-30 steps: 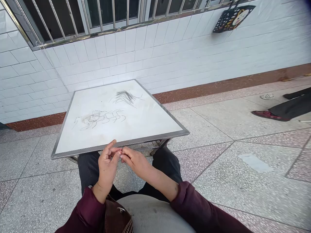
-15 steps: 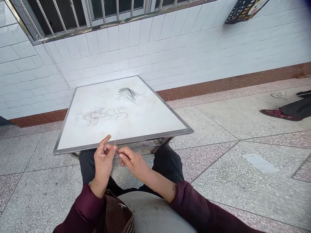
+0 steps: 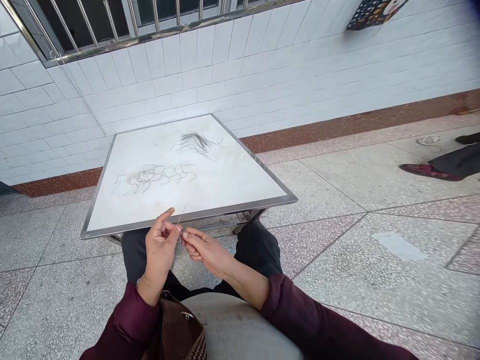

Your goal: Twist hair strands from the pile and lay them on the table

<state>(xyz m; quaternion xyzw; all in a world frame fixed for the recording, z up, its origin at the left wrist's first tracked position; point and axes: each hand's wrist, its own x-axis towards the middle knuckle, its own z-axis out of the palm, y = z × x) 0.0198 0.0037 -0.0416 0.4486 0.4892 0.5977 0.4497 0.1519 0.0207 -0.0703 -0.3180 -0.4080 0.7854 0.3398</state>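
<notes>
Between thumb and finger, my left hand (image 3: 162, 245) pinches a thin wire-like strand (image 3: 182, 212) that sticks up past the fingertips. My right hand (image 3: 205, 249) is closed, its fingertips pinched close beside the left ones; what they hold is too small to make out. Both hands are over my lap at the near edge of a white table (image 3: 232, 185) with a grey metal rim. A dense bunch of dark thin strands (image 3: 197, 143) lies toward the back of the tabletop. Looser curved strands (image 3: 150, 176) are spread on its left half.
Behind the table stands a white tiled wall (image 3: 161, 90) with a barred window. At the right, a person's foot in a dark red shoe (image 3: 429, 171) rests on the speckled floor near a pale paper sheet (image 3: 399, 246). A patterned bag (image 3: 369, 14) hangs on the wall.
My right hand's fingers have shifted slightly and curl a little differently beside the left fingertips. The strand stays pinched in my left hand. The view has shifted slightly.
</notes>
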